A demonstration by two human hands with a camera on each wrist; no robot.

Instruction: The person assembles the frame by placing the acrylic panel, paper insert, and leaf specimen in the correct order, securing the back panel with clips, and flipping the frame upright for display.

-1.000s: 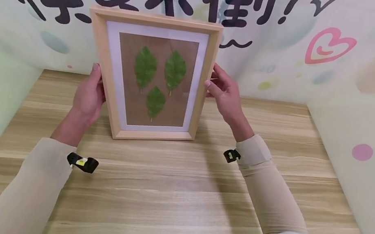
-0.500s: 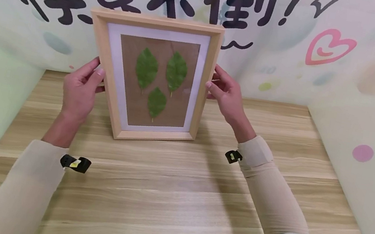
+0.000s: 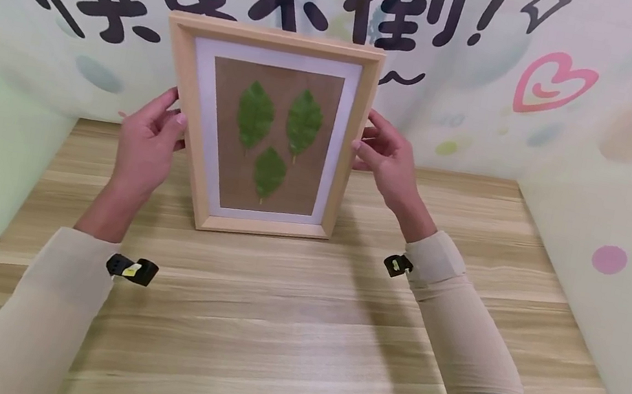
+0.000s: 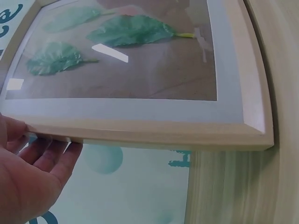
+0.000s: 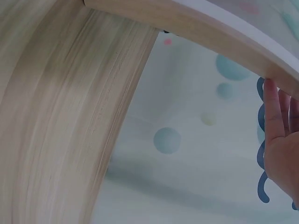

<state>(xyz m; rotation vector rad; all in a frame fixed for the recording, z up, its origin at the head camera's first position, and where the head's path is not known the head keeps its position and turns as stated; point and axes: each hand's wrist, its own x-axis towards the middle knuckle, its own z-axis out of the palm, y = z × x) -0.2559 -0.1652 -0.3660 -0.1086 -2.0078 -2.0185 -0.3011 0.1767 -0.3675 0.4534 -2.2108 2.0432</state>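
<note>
A light wooden picture frame [image 3: 263, 226] stands upright on the wood-grain table in the head view, leaning slightly back. Behind its glass, a white mat surrounds a brown sheet with three green leaves [image 3: 270, 172]. My left hand [image 3: 144, 147] holds the left side rail, thumb on the near side and fingers reaching behind. In the left wrist view, the fingertips [image 4: 72, 151] meet the rail's outer edge. On the opposite rail, my right hand [image 3: 391, 168] grips at about the same height. The right wrist view catches only part of that hand, one digit touching the rail.
The back wall [image 3: 465, 131] carries large black characters and a pink heart outline, close behind the frame. Pale side walls [image 3: 615, 170] enclose the table [image 3: 269, 328] left and right. Black wrist straps [image 3: 133, 269] sit on both sleeves.
My left hand has shifted its hold along the left rail, its thumb now lower. The frame's top has moved a little to the right. My right hand keeps its grip.
</note>
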